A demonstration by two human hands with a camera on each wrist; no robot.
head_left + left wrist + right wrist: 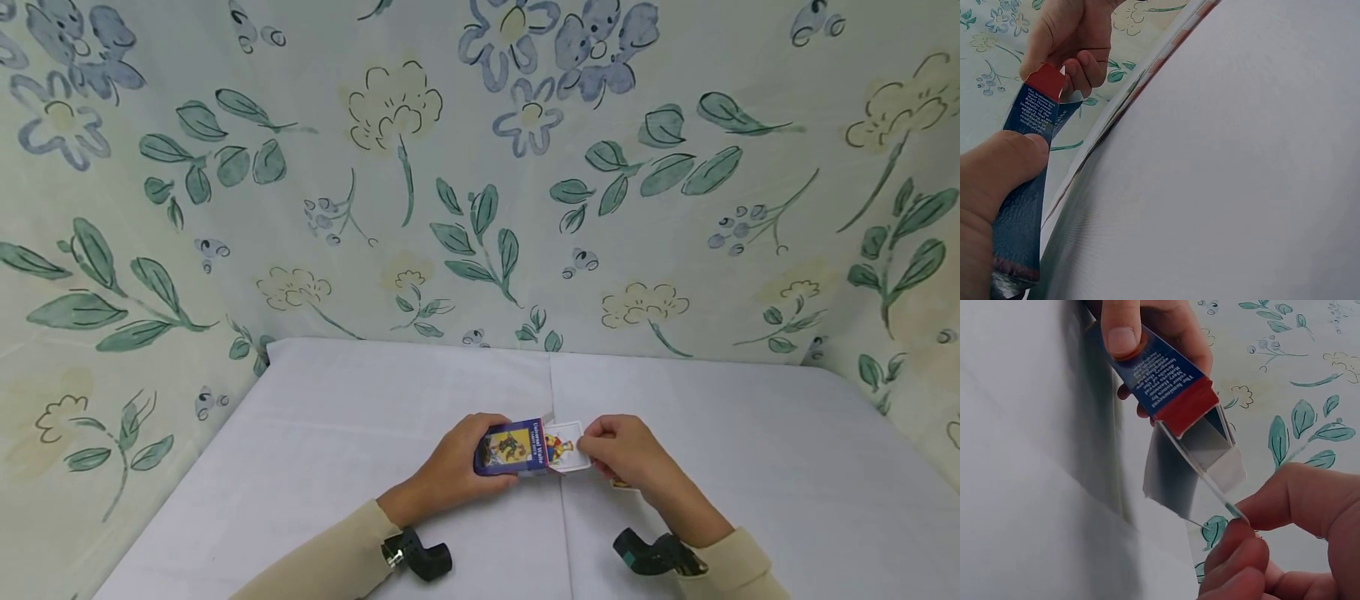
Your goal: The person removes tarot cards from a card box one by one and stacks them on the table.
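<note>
My left hand (456, 465) grips a blue card box (512, 447) labelled Universal Waite, thumb along one narrow side and fingers on the opposite one. A white-bordered playing card (577, 458) with a colourful figure sticks partway out of the box's open right end. Its outer edge is pinched between thumb and index finger of my right hand (628, 450). In the right wrist view, a red inner flap (1191, 407) and pale side flaps stand spread at the box mouth. Another card (624, 484) shows just below the right hand, mostly hidden by it.
A white cloth with a centre crease covers the table (360, 392). Floral fabric (480, 242) rises behind it and along both sides. Black wrist cameras sit on the left forearm (330, 550) and the right forearm.
</note>
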